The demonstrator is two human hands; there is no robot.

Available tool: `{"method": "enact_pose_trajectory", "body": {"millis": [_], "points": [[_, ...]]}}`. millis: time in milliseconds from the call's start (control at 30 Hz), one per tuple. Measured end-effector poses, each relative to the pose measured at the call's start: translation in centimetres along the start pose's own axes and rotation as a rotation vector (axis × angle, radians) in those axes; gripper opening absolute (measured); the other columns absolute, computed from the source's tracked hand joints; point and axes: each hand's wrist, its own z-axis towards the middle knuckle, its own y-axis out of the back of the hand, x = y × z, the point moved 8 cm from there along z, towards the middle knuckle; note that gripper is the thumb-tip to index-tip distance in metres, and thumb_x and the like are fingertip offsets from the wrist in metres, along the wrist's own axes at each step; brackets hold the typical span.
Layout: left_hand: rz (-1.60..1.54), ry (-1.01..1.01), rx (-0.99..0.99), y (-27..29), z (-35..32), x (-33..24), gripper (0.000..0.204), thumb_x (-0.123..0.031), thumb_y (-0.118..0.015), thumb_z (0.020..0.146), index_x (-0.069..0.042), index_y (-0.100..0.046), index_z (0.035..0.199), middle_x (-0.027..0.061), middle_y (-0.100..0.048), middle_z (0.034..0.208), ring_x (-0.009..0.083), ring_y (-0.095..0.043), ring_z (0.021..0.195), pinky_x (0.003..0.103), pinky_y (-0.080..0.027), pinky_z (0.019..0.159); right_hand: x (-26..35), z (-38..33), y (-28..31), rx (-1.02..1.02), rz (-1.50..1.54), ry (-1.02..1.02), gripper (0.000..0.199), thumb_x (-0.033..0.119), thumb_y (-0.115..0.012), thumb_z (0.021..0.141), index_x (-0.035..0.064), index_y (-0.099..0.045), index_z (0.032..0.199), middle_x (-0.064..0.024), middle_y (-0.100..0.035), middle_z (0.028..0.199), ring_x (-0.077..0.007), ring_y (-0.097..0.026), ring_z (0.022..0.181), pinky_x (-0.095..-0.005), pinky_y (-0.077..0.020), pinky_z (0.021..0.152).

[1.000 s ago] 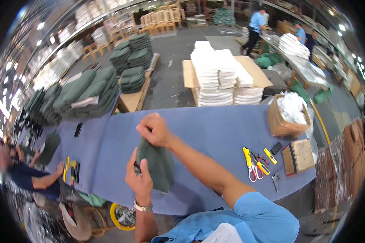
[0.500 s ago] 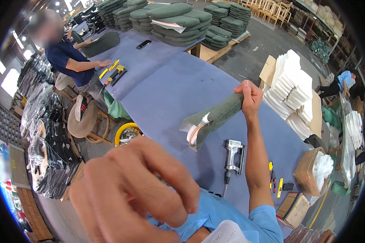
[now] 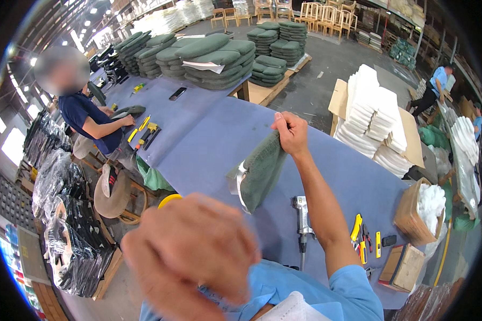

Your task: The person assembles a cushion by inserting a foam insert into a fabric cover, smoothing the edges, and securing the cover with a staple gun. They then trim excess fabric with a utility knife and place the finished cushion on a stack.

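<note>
My right hand (image 3: 290, 131) is raised over the blue-covered table (image 3: 209, 139) and pinches the top corner of a dark green fabric cushion cover (image 3: 260, 171), which hangs down with a pale lining showing at its lower left edge. My left hand (image 3: 193, 254) is very close to the camera, blurred, with the fingers curled; I see nothing in it. A grey pneumatic stapler (image 3: 302, 216) lies on the table just below the hanging cover.
A seated person in a dark blue shirt (image 3: 85, 115) works at the table's left end beside yellow tools (image 3: 144, 131). Stacks of green cushions (image 3: 214, 56), white foam pads (image 3: 375, 120), a cardboard box of white stuffing (image 3: 426, 206) and yellow hand tools (image 3: 361, 241) surround the table.
The view swung left from one second ago. My right hand lifted the green cover off the table and holds it up; my left hand let go and rose toward the camera.
</note>
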Motion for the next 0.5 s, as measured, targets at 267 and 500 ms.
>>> {"method": "enact_pose_trajectory", "body": {"millis": [267,500], "points": [[0.032,-0.057,0.223,-1.2,0.4,0.0,0.015,-0.01,-0.079,0.088,0.004,-0.077,0.094,0.0125,-0.07,0.086,0.0222,-0.068,0.068,0.032,-0.051,0.056,-0.6,-1.0,1.1,-0.024,-0.091,-0.095,0.032,0.022,-0.058,0.099,-0.0004,-0.067,0.077,-0.0129,-0.065,0.078,-0.0213,-0.064,0.076,-0.0339,-0.0475,0.071],[0.181,-0.184,-0.008,0.9,-1.1,-4.9,0.019,-0.013,-0.073,0.093,0.005,-0.077,0.098,0.0117,-0.07,0.085,0.0222,-0.066,0.065,0.033,-0.049,0.056,-4.5,-0.1,2.3,0.011,-0.023,-0.089,0.04,0.025,-0.054,0.103,-0.0027,-0.072,0.081,-0.01,-0.073,0.088,-0.019,-0.064,0.083,-0.0327,-0.0483,0.081]]}}
